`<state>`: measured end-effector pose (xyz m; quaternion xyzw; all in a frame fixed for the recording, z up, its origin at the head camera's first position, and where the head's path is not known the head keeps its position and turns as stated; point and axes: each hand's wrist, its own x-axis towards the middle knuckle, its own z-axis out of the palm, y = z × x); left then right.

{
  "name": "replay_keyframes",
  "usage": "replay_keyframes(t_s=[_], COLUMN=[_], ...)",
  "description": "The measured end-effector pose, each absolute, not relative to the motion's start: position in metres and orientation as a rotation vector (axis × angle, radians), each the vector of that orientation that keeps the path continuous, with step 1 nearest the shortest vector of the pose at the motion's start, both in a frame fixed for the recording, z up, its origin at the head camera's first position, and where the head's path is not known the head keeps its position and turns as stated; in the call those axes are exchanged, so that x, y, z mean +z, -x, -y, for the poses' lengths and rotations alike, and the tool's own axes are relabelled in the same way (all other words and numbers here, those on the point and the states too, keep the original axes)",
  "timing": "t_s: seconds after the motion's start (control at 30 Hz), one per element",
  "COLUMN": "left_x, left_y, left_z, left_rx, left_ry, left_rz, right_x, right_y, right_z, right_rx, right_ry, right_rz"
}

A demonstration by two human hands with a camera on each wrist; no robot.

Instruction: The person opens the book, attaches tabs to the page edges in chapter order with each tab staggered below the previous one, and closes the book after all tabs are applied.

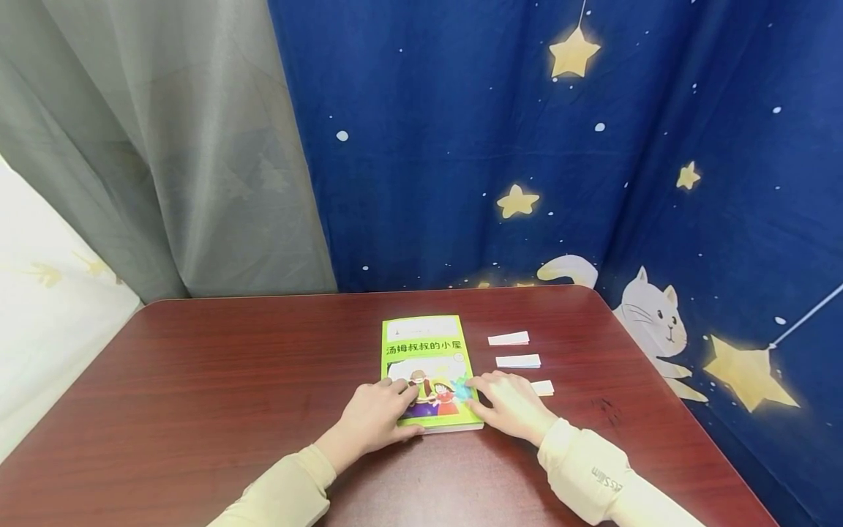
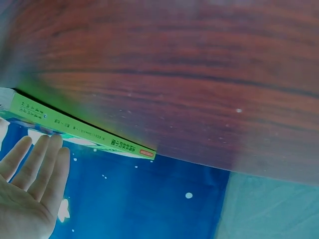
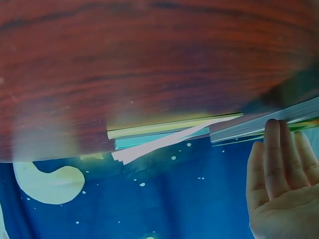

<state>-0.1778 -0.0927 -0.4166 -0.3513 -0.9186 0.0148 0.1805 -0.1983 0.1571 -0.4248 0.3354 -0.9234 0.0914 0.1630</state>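
Toward surface's (image 1: 197, 395) far edge, green book (image 1: 431, 369), your left hand (image 1: 375, 413), right hand (image 1: 512, 404) on its sides, fingers extended, slips (image 1: 517, 361) rightward

We read 汤姆叔叔的小屋 on the book (image 1: 431, 369), beyond both hands; behind the right hand (image 1: 510, 405), the sleeve (image 1: 586, 468) bears upside-down letters apparently ending "Slim". Beside the left hand (image 2: 31, 186), the spine's (image 2: 84, 129) print blurs for us.

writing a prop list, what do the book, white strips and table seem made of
Book: paper, from its pale page edges; finish unclear. White strips: probably paper or thin card, matt; no shine shows. Table: wood or wood-look laminate, semi-gloss; grain and soft reflections show.
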Motion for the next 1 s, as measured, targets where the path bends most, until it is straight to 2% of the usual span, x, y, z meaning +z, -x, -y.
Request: replay_keyframes(t_s=[0.63, 1.0], left_x=[-0.4149, -0.4121], left_y=[0.1777, 0.1713], left_z=[0.0968, 0.0890], left_rx=[-0.024, -0.044], left_ry=[1.087, 1.242], left_rz=[2.411, 2.283], right_x=[-0.4199, -0.4216], right_y=[0.1984, 0.1977], right_z=[-0.1642, -0.1642], right_rx=[0.337, 0.315], right_ry=[-0.741, -0.805], right_rz=[2.607, 2.606])
